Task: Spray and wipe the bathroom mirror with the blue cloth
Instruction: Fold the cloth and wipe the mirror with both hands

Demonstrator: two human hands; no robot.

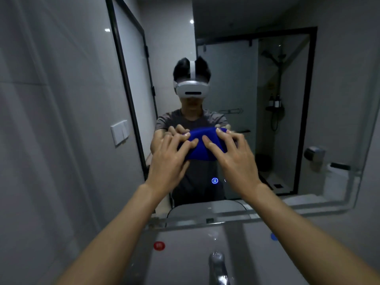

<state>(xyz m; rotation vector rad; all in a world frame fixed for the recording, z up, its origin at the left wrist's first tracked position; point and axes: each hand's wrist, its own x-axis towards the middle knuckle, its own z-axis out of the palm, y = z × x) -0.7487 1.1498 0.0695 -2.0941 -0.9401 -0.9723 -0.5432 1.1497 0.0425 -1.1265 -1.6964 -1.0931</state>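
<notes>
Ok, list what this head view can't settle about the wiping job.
- Spray bottle: not in the head view.
- Blue cloth: its middle shows, its ends are under the left hand and right hand.
- Mirror: spray film or streaks unreadable in dim light.
- Faucet: cut off by the bottom edge.

Blue cloth (202,148): solid deep royal blue, no pattern. Wall tiles (51,99): pale grey w/ faint grout lines. Wall switch (119,132): white. Mirror (339,89) reflects a black door frame, a dk grey T-shirt, a white headset w/ black slot. Mirror touch icon (214,180): glowing blue ring, wavy lines inside. Basin (185,243): white; red dot (159,245) at one side, blue dot (273,236) at other. Tap (218,264): shiny chrome.
</notes>
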